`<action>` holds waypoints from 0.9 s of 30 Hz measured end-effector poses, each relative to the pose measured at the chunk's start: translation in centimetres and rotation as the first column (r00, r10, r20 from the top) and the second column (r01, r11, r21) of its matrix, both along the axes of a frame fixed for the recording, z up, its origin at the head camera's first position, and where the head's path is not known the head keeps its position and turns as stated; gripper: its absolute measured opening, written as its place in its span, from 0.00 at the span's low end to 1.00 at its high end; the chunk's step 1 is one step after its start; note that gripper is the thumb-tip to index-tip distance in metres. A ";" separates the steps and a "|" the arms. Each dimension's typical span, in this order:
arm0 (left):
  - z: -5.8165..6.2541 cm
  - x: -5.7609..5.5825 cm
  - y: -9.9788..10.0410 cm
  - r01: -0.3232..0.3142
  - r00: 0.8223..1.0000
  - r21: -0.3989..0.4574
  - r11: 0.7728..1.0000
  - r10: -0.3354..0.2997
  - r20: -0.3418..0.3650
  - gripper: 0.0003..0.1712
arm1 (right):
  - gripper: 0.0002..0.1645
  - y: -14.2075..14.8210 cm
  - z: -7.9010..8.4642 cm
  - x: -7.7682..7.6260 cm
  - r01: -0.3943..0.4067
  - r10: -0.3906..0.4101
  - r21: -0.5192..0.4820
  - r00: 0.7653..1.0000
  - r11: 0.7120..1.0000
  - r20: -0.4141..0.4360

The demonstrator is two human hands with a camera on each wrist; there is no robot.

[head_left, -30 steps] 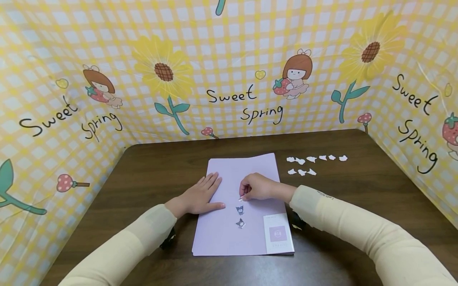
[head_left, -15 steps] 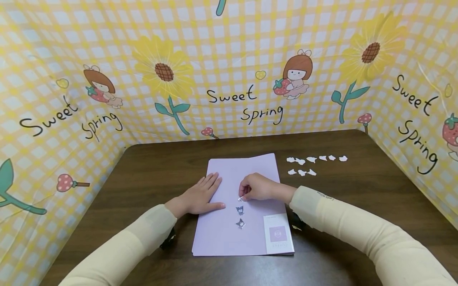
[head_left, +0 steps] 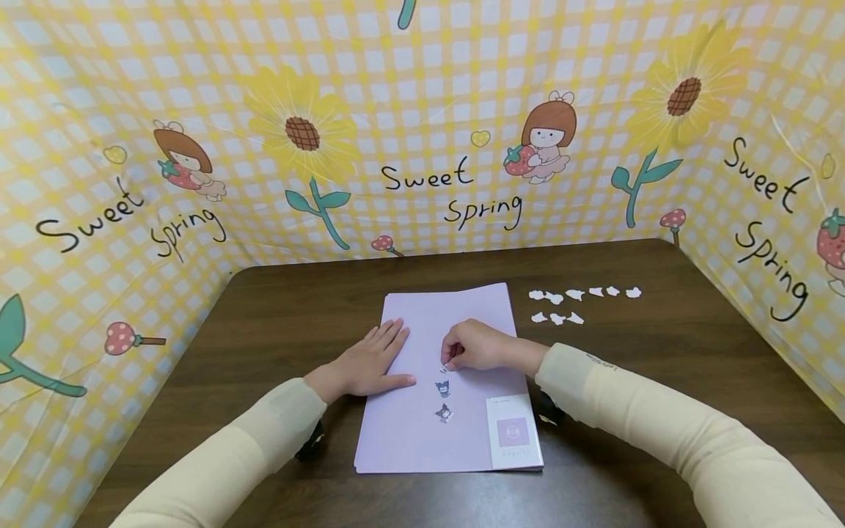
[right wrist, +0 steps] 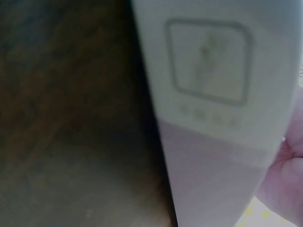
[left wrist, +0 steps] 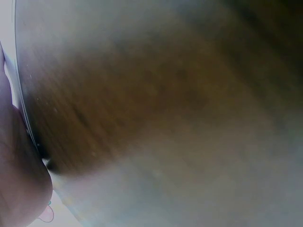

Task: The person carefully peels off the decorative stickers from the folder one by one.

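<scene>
A lilac paper pad (head_left: 409, 440) lies on the table, taller than wide in the head view. My left hand (head_left: 370, 361) rests flat across its left edge, fingers straight and thumb pointing right. Near the pad's middle my right hand (head_left: 477, 345) pinches a small sticker (head_left: 444, 369) between thumb and fingertips, partly hiding it. Below that sticker, two small dark cartoon stickers lie in a column: a bluish one (head_left: 442, 389) and a black-and-white one (head_left: 444, 413). In the wrist views only slivers of each hand show at the edges; the sticker cannot be made out there.
Several white cut-out pieces (head_left: 574, 294) lie in two rows on the dark wooden table (head_left: 284, 301), right of the pad. A white label with a lilac square (head_left: 513, 433) covers the pad's lower right corner. Yellow checked cloth (head_left: 422, 125) hangs around the table's back and sides.
The sticker at my right fingertips has shifted and tilted slightly, its visible part changing a little. My left hand, the pad and the other stickers stay where they were.
</scene>
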State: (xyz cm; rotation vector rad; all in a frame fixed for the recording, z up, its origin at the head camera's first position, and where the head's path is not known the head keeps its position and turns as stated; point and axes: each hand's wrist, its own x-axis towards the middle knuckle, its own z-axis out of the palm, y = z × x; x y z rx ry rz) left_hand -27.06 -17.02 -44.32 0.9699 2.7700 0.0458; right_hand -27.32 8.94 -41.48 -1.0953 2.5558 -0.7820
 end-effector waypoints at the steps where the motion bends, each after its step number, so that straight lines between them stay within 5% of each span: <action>1: 0.0 0.0 0.0 0.001 1.000 0.001 1.000 -0.001 0.001 0.59 | 0.03 0.0 0.0 0.0 0.003 -0.003 0.000 1.000 1.000 0.001; 27: -0.2 -0.1 0.0 -0.001 1.000 -0.002 1.000 0.001 -0.007 0.58 | 0.04 -0.6 -0.1 0.2 0.070 -0.070 0.037 0.997 0.997 -0.016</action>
